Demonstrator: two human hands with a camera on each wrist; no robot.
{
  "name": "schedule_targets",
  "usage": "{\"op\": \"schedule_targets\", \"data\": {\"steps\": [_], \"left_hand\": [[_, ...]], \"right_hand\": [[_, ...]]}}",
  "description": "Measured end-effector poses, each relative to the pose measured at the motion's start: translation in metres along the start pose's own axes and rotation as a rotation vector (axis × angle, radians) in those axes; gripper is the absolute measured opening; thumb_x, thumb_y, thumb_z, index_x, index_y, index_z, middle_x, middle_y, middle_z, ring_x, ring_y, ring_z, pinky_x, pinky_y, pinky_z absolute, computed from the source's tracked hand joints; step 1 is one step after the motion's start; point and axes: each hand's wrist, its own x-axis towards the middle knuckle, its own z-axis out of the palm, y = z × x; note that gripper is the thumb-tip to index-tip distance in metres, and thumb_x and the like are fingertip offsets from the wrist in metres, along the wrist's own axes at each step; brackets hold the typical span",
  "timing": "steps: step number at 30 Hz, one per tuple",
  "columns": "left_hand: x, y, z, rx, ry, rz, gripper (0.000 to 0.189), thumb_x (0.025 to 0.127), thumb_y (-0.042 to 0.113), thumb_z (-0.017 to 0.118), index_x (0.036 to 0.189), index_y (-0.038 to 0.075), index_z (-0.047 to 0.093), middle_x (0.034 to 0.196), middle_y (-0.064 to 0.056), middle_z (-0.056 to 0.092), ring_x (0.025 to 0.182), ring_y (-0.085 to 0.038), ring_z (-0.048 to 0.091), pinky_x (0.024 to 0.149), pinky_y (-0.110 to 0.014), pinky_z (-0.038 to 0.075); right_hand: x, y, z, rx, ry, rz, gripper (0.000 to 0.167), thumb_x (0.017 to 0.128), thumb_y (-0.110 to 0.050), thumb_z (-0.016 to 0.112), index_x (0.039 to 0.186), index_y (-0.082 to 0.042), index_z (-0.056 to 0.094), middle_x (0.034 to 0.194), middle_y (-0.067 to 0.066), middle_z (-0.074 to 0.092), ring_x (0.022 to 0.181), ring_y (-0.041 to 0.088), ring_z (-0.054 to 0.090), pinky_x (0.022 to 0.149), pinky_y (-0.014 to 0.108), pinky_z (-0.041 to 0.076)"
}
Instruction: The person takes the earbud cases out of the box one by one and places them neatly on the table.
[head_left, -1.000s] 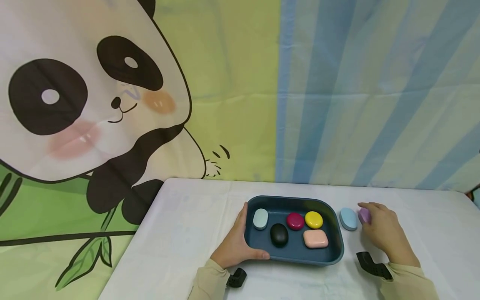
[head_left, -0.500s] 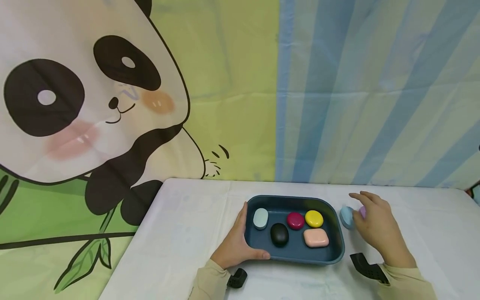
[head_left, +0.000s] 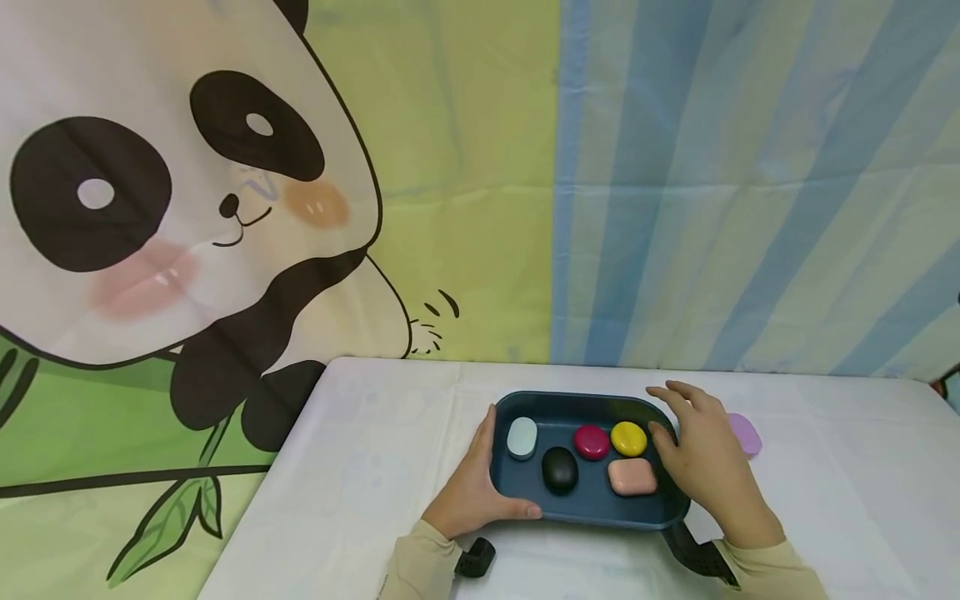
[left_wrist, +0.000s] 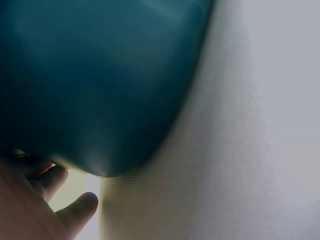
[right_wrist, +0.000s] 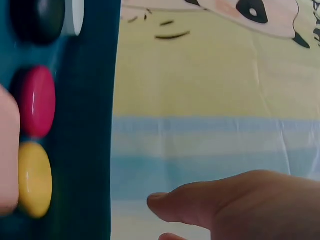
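Observation:
In the head view my left hand [head_left: 480, 487] grips the left end of a dark blue rectangular tray [head_left: 573, 406], thumb along its front wall and fingers up its left side. Smooth rounded pieces lie in the tray: pale blue [head_left: 522, 438], black [head_left: 559, 470], dark red [head_left: 592, 442], yellow [head_left: 628, 439] and pink [head_left: 632, 477]. Over the tray's right end is my right hand [head_left: 708, 458], its fingers spread and nothing visible in them. A purple piece [head_left: 745, 435] shows on the table behind that hand. The light blue piece is out of sight.
A white cloth covers the table [head_left: 390, 442]. Its back edge meets a hanging fabric backdrop [head_left: 465, 183] with a panda print and stripes. Each wrist wears a black mount, such as the left one [head_left: 476, 557].
My right hand has come away from the purple piece and moved left to the tray's right end, now covering where the light blue piece lay. The left hand and tray have stayed put.

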Motion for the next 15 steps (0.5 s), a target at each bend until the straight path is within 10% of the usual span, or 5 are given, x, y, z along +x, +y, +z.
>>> {"op": "schedule_targets", "data": {"steps": [15], "left_hand": [[0.0, 0.001, 0.0, 0.016, 0.004, -0.005, 0.139, 0.066, 0.04, 0.095, 0.161, 0.034, -0.006, 0.168, 0.003, 0.003, 0.152, -0.025, 0.013, 0.116, -0.056, 0.026]], "right_hand": [[-0.003, -0.053, 0.042, 0.05, -0.039, -0.089, 0.041, 0.085, -0.007, 0.078, 0.125, -0.004, 0.069, 0.13, 0.021, 0.059, 0.121, 0.042, 0.051, 0.096, 0.056, 0.049]]}}
